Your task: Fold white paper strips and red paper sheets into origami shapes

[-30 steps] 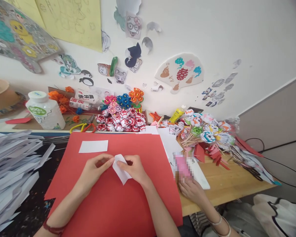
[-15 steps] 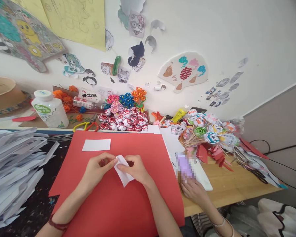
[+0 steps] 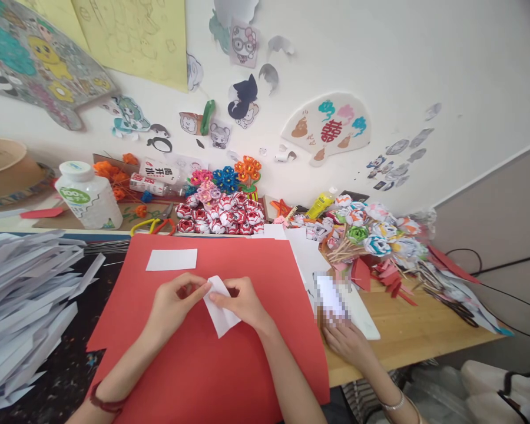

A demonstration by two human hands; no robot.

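A small piece of white paper, slanting down to the right, is held between my two hands over a large red sheet. My left hand pinches its upper left edge with thumb and fingertips. On the other side, my right hand has its thumb pressed on the paper's face, the fingers curled behind it and partly hidden. A flat white paper rectangle lies on the red sheet above my left hand.
Long folded paper strips heap up at the left. Another person's hand rests at the right by a blurred-out device. Behind stand a white bottle, red-and-white paper flowers, scissors and a flower bunch.
The paper between my hands has opened a little flatter, its lower end now wider. My hands stay almost where they were. The blurred device's screen turned from purple to whitish.
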